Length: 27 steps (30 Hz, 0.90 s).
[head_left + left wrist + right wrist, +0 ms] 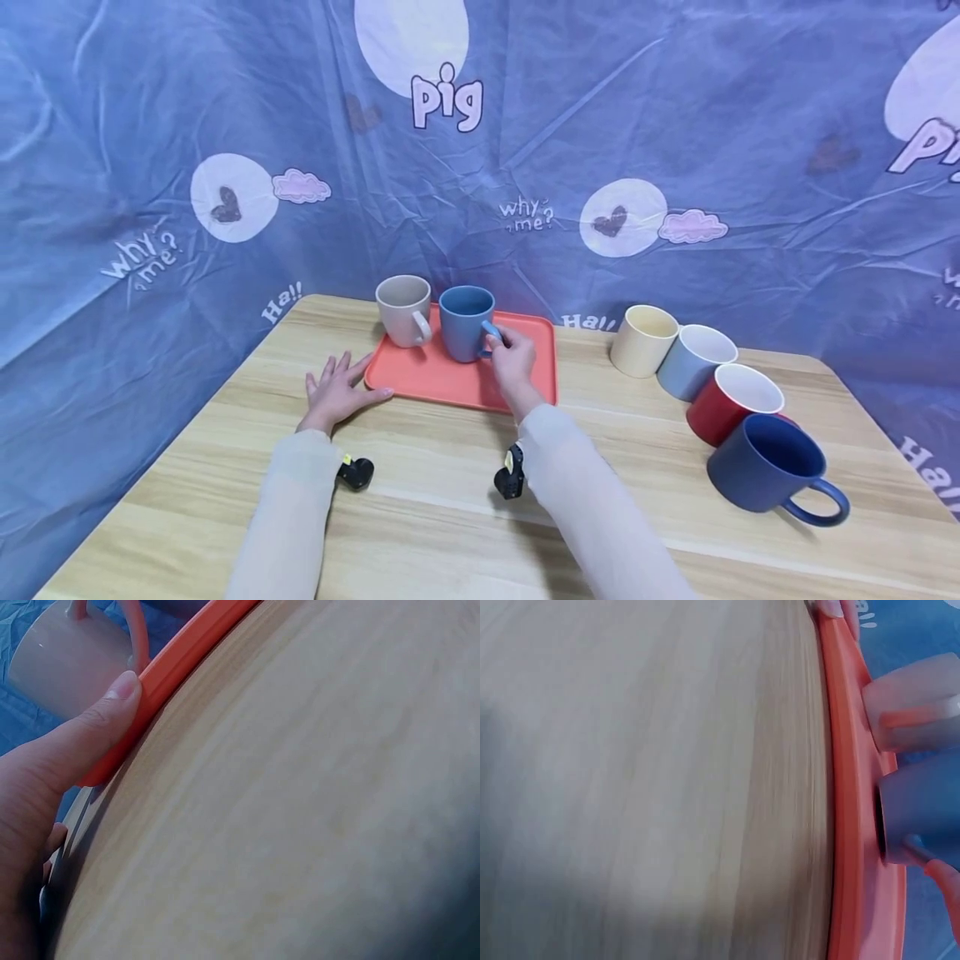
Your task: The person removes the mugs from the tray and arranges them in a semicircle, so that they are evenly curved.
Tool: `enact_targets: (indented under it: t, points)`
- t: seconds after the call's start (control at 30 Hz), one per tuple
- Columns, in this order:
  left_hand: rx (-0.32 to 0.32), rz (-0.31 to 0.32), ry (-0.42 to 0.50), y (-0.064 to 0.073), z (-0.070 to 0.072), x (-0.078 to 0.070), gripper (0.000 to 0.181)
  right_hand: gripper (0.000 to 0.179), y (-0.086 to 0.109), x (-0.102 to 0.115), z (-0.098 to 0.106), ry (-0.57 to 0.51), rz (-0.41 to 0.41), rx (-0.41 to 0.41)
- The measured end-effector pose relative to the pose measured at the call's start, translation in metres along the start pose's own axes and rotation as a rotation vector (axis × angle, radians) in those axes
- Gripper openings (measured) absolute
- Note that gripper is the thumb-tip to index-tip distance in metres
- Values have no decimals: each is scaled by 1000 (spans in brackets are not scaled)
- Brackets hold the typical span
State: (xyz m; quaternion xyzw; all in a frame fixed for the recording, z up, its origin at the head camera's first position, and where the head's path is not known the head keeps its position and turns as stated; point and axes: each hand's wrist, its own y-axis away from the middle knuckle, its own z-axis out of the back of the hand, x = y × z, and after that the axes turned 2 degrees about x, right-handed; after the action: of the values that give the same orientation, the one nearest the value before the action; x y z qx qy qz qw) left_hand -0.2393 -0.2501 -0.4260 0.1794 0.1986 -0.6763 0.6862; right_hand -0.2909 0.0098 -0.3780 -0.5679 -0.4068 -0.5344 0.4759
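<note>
My right hand point(514, 360) pinches the handle of a teal-blue mug point(461, 331), upright over the coral-red tray point(431, 380). In the right wrist view a dark shadow lies under the blue mug point(922, 806); whether its base touches the tray I cannot tell. Left of it, a light grey mug point(402, 318) stands upright on the tray, its handle facing right. My left hand point(337, 398) lies at the tray's front left corner with fingers spread. In the left wrist view its thumb point(97, 724) rests against the tray rim point(187, 652).
On the right of the wooden table point(420, 517) several mugs stand in a slanting row: cream point(641, 346), light blue point(686, 367), red point(712, 412) and navy point(757, 471), the navy one nearest. A blue printed cloth point(525, 150) hangs behind the table.
</note>
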Motion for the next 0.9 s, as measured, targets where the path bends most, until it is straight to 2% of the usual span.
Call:
enact_targets:
  t: [0.23, 0.53, 0.67, 0.73, 0.8, 0.9]
  points:
    - [3, -6, -7, 0, 0, -1, 92, 21, 3, 1, 18, -95, -24, 40]
    - [1, -13, 0, 1, -1, 0, 92, 20, 12, 17, 43, -103, -29, 67]
    - [-1, -12, 4, 1, -1, 2, 92, 21, 18, 23, 53, -121, -11, 75]
    - [-1, -14, 6, 1, -1, 2, 93, 21, 19, 21, 59, -156, 8, 84]
    - [0, -16, 11, 1, -1, 2, 93, 20, 13, 8, 66, -222, 39, 112]
    - [1, -15, 18, 0, -1, 2, 93, 19, 21, 10, 75, -257, 58, 121]
